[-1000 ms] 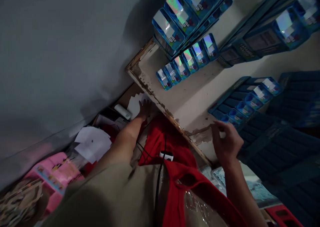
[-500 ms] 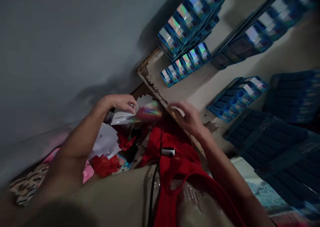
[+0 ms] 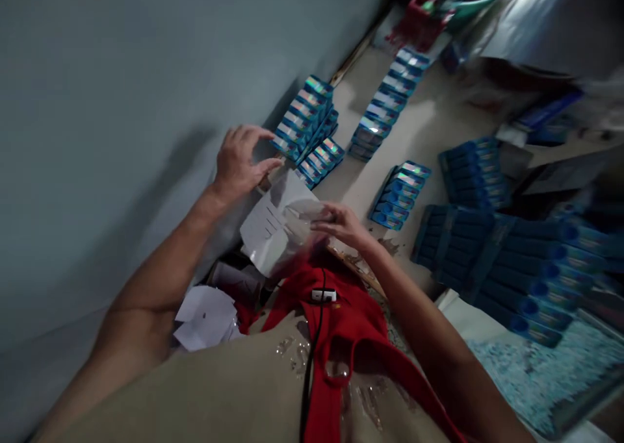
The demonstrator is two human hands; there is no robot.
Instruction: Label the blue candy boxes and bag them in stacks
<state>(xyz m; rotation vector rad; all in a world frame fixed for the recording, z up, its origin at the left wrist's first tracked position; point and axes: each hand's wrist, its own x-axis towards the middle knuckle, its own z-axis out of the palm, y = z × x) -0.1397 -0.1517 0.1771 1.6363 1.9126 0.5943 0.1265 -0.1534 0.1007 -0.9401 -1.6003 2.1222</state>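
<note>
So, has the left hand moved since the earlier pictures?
Yes, the left hand moved up the view, toward the stacked blue packs by the wall.

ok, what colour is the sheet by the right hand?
The sheet is white with a few dark lines. Best seen in the head view, slightly blurred.

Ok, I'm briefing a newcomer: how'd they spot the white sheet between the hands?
Find the red cloth at bottom centre. Above it, by the right hand, is the white sheet. Short dark lines set it apart from the loose white papers lower left.
</note>
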